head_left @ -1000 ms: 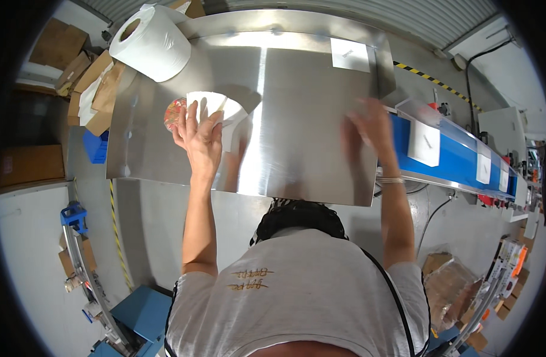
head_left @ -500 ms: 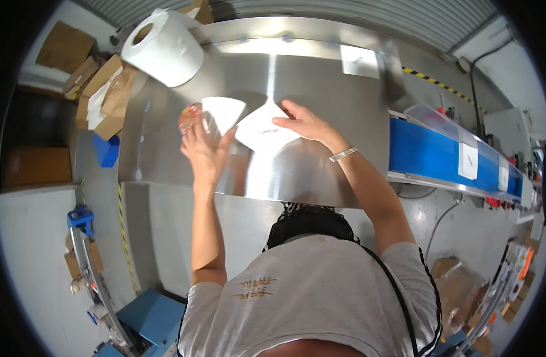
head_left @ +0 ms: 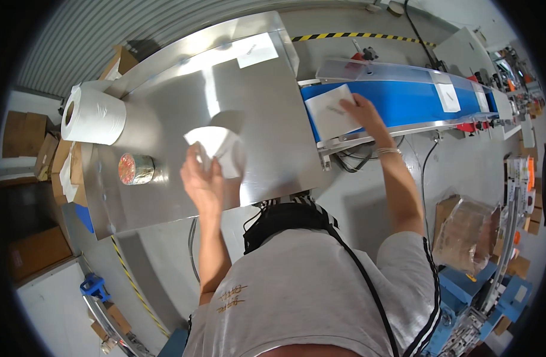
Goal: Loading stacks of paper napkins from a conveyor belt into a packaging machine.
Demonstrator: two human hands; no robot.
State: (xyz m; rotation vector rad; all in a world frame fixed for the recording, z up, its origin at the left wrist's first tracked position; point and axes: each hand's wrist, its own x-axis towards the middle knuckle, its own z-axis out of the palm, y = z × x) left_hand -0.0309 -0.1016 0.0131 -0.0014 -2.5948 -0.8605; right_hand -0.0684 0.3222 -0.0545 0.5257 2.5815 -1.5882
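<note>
Your left hand [head_left: 203, 181] was raised over the near half of the stainless steel table [head_left: 267, 113], fingers curled around a crumpled white sheet [head_left: 219, 149]. The sheet sat at the top of your grip, fanning out beyond the fingertips and slightly to their right, its lower edge pinched in the hand — held clear of the tabletop as far as the view allowed.

Your right hand [head_left: 359, 110] was stretched out to the right, well apart from the left, resting flat with fingers spread on a white flat packet [head_left: 329, 113]. That packet lay on the blue conveyor belt [head_left: 404, 101], at its end nearest the table, and your fingers covered its right-hand edge. The hand pressed down on it rather than gripping it.

Further along the belt a second white packet [head_left: 447, 96] lay apart from your hand.

On the table, left of your left hand and not touching it, a small tape roll [head_left: 135, 169] stood by itself. A large white paper roll [head_left: 93, 116] lay at the table's far left edge — beside stacked cardboard boxes [head_left: 32, 143].
</note>
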